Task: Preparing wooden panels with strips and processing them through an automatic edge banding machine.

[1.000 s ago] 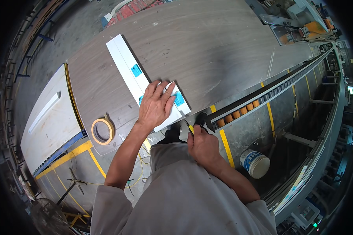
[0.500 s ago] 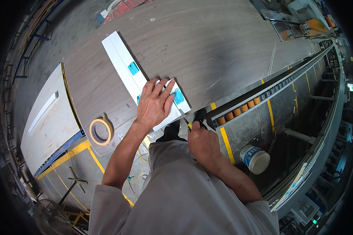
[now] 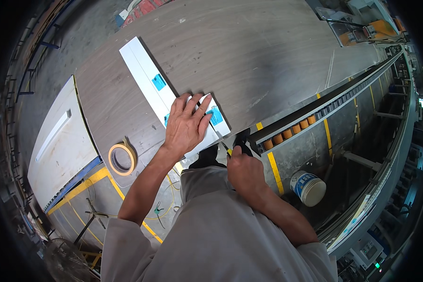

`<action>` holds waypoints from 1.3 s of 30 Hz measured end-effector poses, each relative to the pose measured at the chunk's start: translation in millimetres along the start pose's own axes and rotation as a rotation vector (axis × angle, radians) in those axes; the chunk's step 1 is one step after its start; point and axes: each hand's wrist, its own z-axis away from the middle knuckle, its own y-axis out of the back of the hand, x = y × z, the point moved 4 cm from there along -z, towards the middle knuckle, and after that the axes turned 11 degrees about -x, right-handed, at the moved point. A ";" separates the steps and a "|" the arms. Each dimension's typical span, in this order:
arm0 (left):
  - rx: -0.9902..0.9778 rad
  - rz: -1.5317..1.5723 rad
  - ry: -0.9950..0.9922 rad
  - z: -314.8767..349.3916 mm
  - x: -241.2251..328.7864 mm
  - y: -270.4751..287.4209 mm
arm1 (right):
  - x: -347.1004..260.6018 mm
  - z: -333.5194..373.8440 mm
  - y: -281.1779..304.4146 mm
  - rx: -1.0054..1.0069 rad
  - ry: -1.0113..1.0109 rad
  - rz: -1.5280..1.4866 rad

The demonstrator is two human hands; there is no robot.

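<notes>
My left hand [image 3: 186,126] lies flat, fingers spread, on the near end of a long white strip [image 3: 148,77] with blue tape patches, which rests on a large grey wood-grain panel [image 3: 249,51]. My right hand [image 3: 243,171] is closed around a small yellow-and-black tool [image 3: 230,151] at the panel's near edge, just right of the strip's end. What kind of tool it is I cannot tell. A roll of beige masking tape [image 3: 122,159] lies on the panel to the left of my left forearm.
A white panel [image 3: 56,145] lies to the left on a blue-edged stand. A roller conveyor with orange rollers [image 3: 291,131] runs along the right. A white bucket [image 3: 308,188] stands on the floor beside it. Cables and yellow floor lines lie below the panel.
My left hand has slid slightly along the strip's near end and stays pressed on it. My right hand with the tool stays at the panel's edge.
</notes>
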 end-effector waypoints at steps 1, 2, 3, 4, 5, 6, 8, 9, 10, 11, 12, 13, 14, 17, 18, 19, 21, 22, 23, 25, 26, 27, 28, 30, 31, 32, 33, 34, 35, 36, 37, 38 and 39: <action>-0.002 0.000 -0.001 -0.9 0.4 0.3 | 0.1 0.3 -0.9 0.016 0.006 0.006; 0.008 0.013 0.007 -2.1 0.1 1.3 | 0.0 0.2 -1.3 0.015 0.006 0.005; 0.017 0.027 0.015 -3.7 0.4 2.6 | -0.2 0.1 -1.8 0.017 0.006 0.015; 0.016 0.027 0.015 -8.7 2.6 2.5 | -0.2 -0.5 -2.1 0.018 0.005 0.025; 0.088 0.069 -0.015 -15.8 8.4 5.6 | -0.5 -1.1 -3.0 0.014 0.006 0.024; 0.158 0.111 -0.043 -21.9 17.4 9.3 | -0.2 -0.8 -3.5 0.022 -0.001 0.028; 0.127 0.233 -0.049 -36.4 39.9 2.3 | -0.1 -0.4 -4.5 0.023 -0.004 0.031; 0.068 0.303 -0.112 -43.1 49.7 -8.8 | 0.2 -0.1 -4.0 0.027 -0.003 0.037; 0.008 0.373 -0.174 -47.0 56.3 -18.9 | 0.0 -0.1 -3.8 0.030 -0.003 0.043; 0.004 0.373 -0.175 -48.4 59.7 -29.8 | 1.4 -0.1 -4.4 0.028 -0.004 0.039; -0.055 0.350 -0.176 -48.0 62.2 -39.8 | 0.7 0.0 -5.0 0.033 0.004 0.036; -0.115 0.325 -0.177 -46.7 61.8 -49.0 | 0.1 -0.8 -5.2 0.037 0.013 0.032; -0.125 0.327 -0.178 -46.8 62.3 -49.8 | 1.0 -0.5 -6.8 0.033 0.008 0.024; -0.148 0.325 -0.175 -47.5 61.7 -53.0 | 3.0 -0.8 -9.4 0.056 0.004 0.034; -0.157 0.305 -0.168 -46.9 62.5 -55.1 | 3.8 -0.2 -10.6 0.053 -0.003 0.018; -0.166 0.285 -0.161 -46.1 62.4 -57.0 | 4.2 -0.9 -11.7 0.050 -0.010 0.002; -0.167 0.241 -0.170 -44.7 62.5 -58.1 | 2.7 -2.6 -11.2 0.048 -0.006 0.037; -0.162 0.202 -0.177 -44.2 62.3 -58.6 | 1.7 -3.7 -11.3 0.046 -0.001 0.079; -0.170 0.200 -0.178 -43.7 63.9 -59.0 | 3.3 -4.1 -15.8 0.044 -0.003 0.072; -0.153 0.098 -0.198 -43.7 69.6 -59.1 | 8.7 -5.4 -27.9 0.097 -0.001 0.072; -0.157 0.094 -0.198 -43.7 70.4 -60.6 | 9.8 -6.4 -31.6 0.097 0.001 0.067; -0.151 0.076 -0.199 -44.0 71.5 -61.3 | 11.0 -7.0 -33.9 0.108 0.001 0.019; -0.144 0.057 -0.202 -44.0 72.2 -61.1 | 11.9 -7.6 -35.9 0.120 0.001 -0.029; -0.101 0.223 -0.210 -49.3 66.7 -50.0 | 15.2 -8.7 -39.7 0.122 0.002 -0.076; -0.056 0.388 -0.209 -49.8 60.6 -41.3 | 16.3 -7.9 -41.0 0.120 0.011 -0.120; 0.059 0.494 -0.139 -46.9 46.3 -30.0 | 15.7 -8.6 -40.2 0.138 0.011 -0.119; 0.173 0.605 -0.074 -43.6 31.8 -18.4 | 16.1 -8.7 -39.5 0.123 0.018 -0.120; 0.264 0.584 0.008 -39.2 18.1 -6.4 | 17.1 -8.6 -39.1 0.107 0.026 -0.121; 0.304 0.566 0.073 -33.5 8.9 6.7 | 18.4 -8.9 -40.1 0.125 0.024 -0.118; 0.263 0.485 0.092 -26.8 -1.1 11.5 | 18.3 -8.4 -42.4 0.141 0.024 -0.111; 0.205 0.309 0.089 -24.0 -5.6 11.1 | 18.4 -7.9 -44.0 0.155 0.024 -0.104; 0.151 0.129 0.096 -18.7 -9.5 9.0 | 17.1 -6.8 -45.7 0.164 0.031 -0.100; 0.161 0.124 0.093 -14.2 -14.6 5.4 | 16.8 -5.9 -45.8 0.194 0.028 -0.093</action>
